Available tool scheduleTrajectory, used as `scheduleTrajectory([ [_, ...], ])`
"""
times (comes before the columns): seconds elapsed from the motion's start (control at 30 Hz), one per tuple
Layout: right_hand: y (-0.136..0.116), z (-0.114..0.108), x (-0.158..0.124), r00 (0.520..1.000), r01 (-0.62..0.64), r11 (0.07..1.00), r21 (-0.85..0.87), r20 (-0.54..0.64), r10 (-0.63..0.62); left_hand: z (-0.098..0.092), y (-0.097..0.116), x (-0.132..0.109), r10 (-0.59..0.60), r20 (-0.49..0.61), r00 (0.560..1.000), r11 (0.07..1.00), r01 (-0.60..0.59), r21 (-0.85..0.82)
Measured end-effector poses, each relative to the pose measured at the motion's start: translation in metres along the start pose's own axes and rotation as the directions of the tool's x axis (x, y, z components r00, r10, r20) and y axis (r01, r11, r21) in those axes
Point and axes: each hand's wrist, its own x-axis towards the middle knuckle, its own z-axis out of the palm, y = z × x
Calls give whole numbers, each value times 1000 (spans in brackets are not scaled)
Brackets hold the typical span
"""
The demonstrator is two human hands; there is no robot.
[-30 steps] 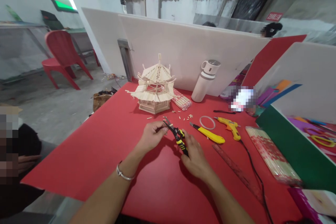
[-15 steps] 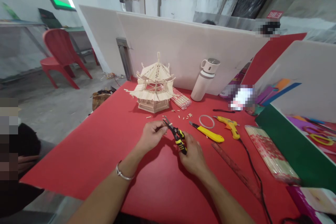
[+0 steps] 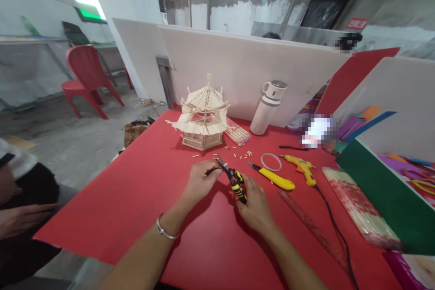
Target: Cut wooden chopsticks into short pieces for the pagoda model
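My right hand (image 3: 256, 201) is closed around the black and yellow handles of a pair of snips (image 3: 234, 181), whose dark blades point up and left. My left hand (image 3: 204, 181), with a silver bracelet at its wrist, pinches a short wooden stick (image 3: 225, 164) at those blades; most of the stick is hidden by fingers and blades. Just beyond both hands, small cut stick pieces (image 3: 249, 153) lie scattered. Behind them stands a pagoda model (image 3: 204, 127) built of pale sticks, with two roof tiers.
On the red tabletop (image 3: 136, 204), a yellow utility knife (image 3: 277, 178), a clear ring (image 3: 271, 162), a yellow glue gun (image 3: 303, 167) and a ruler (image 3: 309, 222) lie to the right. Farther back stands a white flask (image 3: 265, 111). Another person's hand (image 3: 27, 219) shows at left.
The view has shifted slightly, so everything sits a little lower and farther right. Both hands keep nearly the same place and grip, with the blades still at the stick.
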Motion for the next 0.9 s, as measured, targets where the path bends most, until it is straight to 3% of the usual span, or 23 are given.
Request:
scheduleTrajectory([
  [0.2, 8, 2, -1, 998, 60, 998, 3, -1, -60, -1, -1, -1, 76, 63, 995, 996, -79, 35],
  [0.53, 2, -6, 0, 997, 70, 997, 32, 23, -71, -3, 0, -1, 26, 117, 993, 1000, -25, -10],
  [0.9, -4, -5, -1, 1000, 4, 1000, -21, 27, -3, -1, 0, -1, -12, 87, 996, 998, 7, 56],
])
